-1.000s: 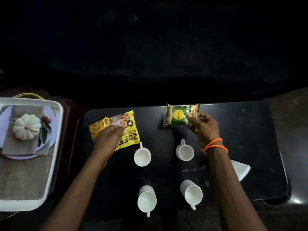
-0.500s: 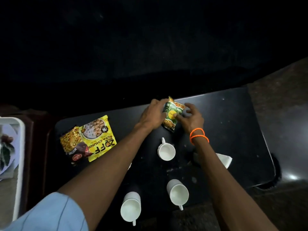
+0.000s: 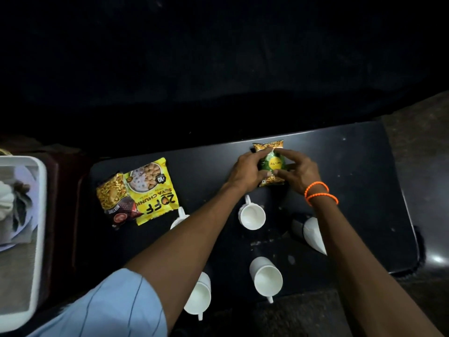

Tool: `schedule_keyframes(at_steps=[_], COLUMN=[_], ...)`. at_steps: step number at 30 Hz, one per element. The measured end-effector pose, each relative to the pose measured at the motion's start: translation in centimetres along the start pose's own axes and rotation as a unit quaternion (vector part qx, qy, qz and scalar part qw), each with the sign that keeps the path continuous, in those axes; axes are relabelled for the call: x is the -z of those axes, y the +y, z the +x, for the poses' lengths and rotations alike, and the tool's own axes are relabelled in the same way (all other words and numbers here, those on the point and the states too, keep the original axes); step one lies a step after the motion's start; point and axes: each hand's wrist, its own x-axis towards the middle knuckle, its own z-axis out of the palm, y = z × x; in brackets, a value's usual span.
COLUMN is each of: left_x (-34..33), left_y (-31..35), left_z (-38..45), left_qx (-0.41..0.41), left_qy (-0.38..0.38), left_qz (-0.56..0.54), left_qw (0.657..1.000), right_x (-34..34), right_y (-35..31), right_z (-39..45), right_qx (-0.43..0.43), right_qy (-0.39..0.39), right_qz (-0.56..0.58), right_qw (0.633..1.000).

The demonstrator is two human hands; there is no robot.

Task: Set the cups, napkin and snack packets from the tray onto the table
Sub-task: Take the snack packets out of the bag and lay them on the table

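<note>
A small green and gold snack packet point(image 3: 271, 161) lies near the far edge of the black table point(image 3: 359, 181). My left hand point(image 3: 245, 171) grips its left side and my right hand point(image 3: 297, 172) holds its right side. A yellow snack packet point(image 3: 151, 188) lies at the table's left, overlapping a gold and dark mixture packet point(image 3: 116, 200). Several white cups stand in front of the packets: one point(image 3: 252, 215) near the middle, one point(image 3: 267, 278) at the front, one point(image 3: 198, 296) front left, and one point(image 3: 179, 218) mostly hidden behind my left forearm. A white napkin point(image 3: 313, 233) lies partly under my right forearm.
A white tray point(image 3: 38, 215) stands to the left of the table on a dark red stand, holding a plate, cloth and decor. The far side is dark. The table's right edge point(image 3: 413, 239) drops to the floor.
My left hand let go of the yellow packet and crossed right to the green packet. Both hands turned the green packet from lying sideways to lengthwise. The camera swung right.
</note>
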Motion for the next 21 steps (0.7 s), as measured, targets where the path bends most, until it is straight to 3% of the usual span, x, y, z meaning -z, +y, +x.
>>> schedule_keyframes(at_steps=[4, 6, 8, 10, 16, 18, 21], left_x=[0.6, 1.9, 4.3, 7.4, 17.1, 18.8, 19.1], left_y=[-0.3, -0.3, -0.9, -2.4, -10.5, -13.0, -14.8], left_z=[-0.4, -1.1, -2.3, -4.3, -13.9, -15.9, -17.1], left_qx=[-0.004, -0.001, 0.007, 0.018, 0.115, 0.148, 0.145], left_qy=[-0.014, -0.007, 0.049, 0.134, 0.369, 0.368, 0.312], left_qz=[-0.014, -0.021, -0.033, -0.06, 0.027, 0.067, 0.076], left_qw=[1.0, 1.0, 0.998, 0.989, 0.922, 0.915, 0.936], right_x=[-0.1, -0.3, -1.5, -4.0, -15.0, -18.4, -22.1], right_y=[-0.7, -1.5, -3.3, -5.9, -13.0, -14.8, -16.8], right_z=[0.1, -0.1, -0.8, -1.7, -2.1, -1.8, -1.4], right_qx=[0.004, 0.017, 0.036, 0.062, -0.027, -0.046, -0.037], right_qy=[-0.014, 0.04, 0.138, 0.172, -0.104, -0.145, -0.144], right_qz=[-0.045, -0.085, -0.071, -0.03, 0.039, 0.063, 0.061], right_qw=[0.999, 0.995, 0.987, 0.983, 0.993, 0.986, 0.987])
